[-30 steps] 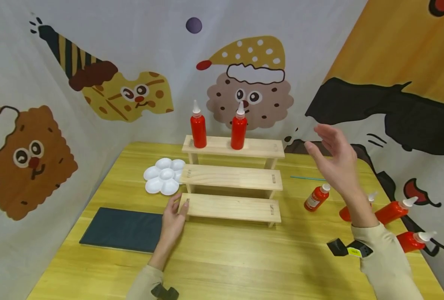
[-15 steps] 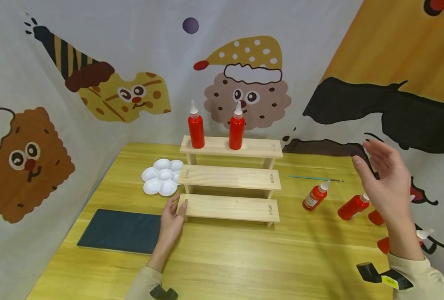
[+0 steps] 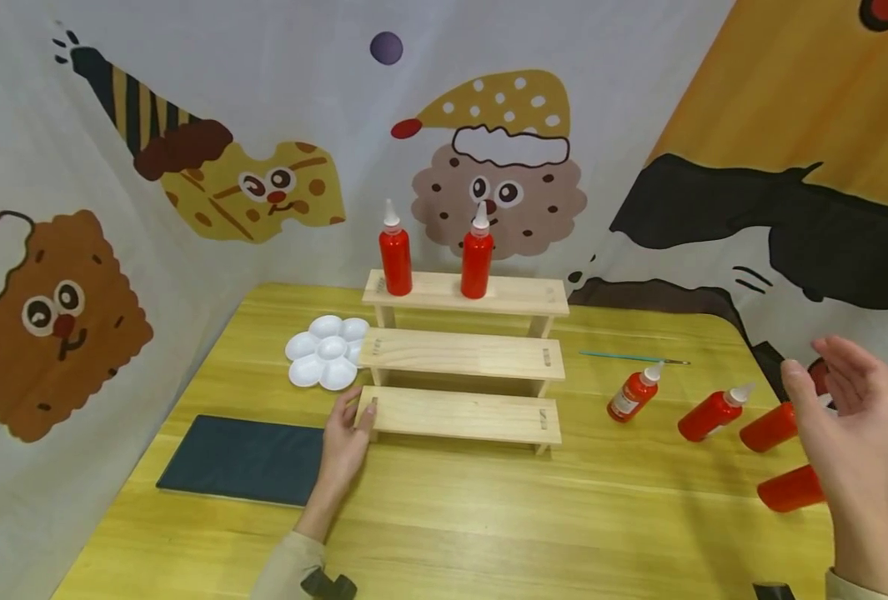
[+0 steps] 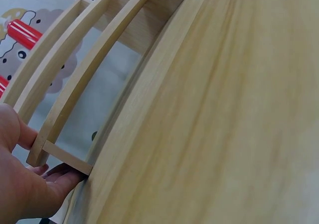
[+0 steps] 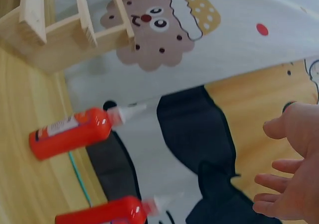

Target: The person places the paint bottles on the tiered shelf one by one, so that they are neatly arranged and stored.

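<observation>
A three-step wooden rack (image 3: 462, 354) stands mid-table, with two red bottles (image 3: 396, 260) (image 3: 477, 262) upright on its top step. My left hand (image 3: 344, 442) holds the left end of the lowest step; in the left wrist view the thumb and fingers (image 4: 65, 181) lie around that end of the rack (image 4: 75, 92). Over the right side of the table, my right hand (image 3: 856, 417) is raised with fingers spread loosely and nothing in it. Several red bottles lie near it, one partly behind it (image 3: 791, 489). The right wrist view shows the empty right hand (image 5: 294, 164) apart from a bottle (image 5: 72, 133).
A white flower-shaped palette (image 3: 331, 352) touches or nearly touches the rack's left side. A dark flat rectangular board (image 3: 244, 458) lies at the left. Behind the red bottles (image 3: 634, 395) (image 3: 714, 414) is a thin blue brush (image 3: 624, 357). Printed cloth (image 3: 301, 50) hangs around the table.
My right hand has moved to the right and lower, from beside the rack to the bottles at the right edge. The left hand stays on the rack.
</observation>
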Motion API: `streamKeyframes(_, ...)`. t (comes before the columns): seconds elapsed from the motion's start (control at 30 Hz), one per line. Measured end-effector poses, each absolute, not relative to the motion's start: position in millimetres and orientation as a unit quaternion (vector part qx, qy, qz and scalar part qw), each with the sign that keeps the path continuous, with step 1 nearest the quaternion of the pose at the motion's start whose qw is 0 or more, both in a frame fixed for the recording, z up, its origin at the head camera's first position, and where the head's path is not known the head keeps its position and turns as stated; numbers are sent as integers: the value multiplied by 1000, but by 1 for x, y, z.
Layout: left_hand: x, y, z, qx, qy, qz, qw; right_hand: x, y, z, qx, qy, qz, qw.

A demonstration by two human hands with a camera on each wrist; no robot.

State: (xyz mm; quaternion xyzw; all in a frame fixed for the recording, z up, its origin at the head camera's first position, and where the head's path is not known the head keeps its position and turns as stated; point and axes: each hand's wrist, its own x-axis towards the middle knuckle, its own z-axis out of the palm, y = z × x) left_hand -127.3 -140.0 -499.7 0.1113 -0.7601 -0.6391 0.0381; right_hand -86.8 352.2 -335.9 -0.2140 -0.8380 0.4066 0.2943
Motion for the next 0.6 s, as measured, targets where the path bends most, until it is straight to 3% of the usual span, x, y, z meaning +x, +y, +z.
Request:
streamKeyframes(0.23, -128, -140, -500, 110, -759, -641, 38, -72, 370, -352, -318, -815, 403, 270)
streamKeyframes(0.6, -127, -139, -499, 110, -755, -646, 39, -53, 395, -375, -410, -792, 383, 240)
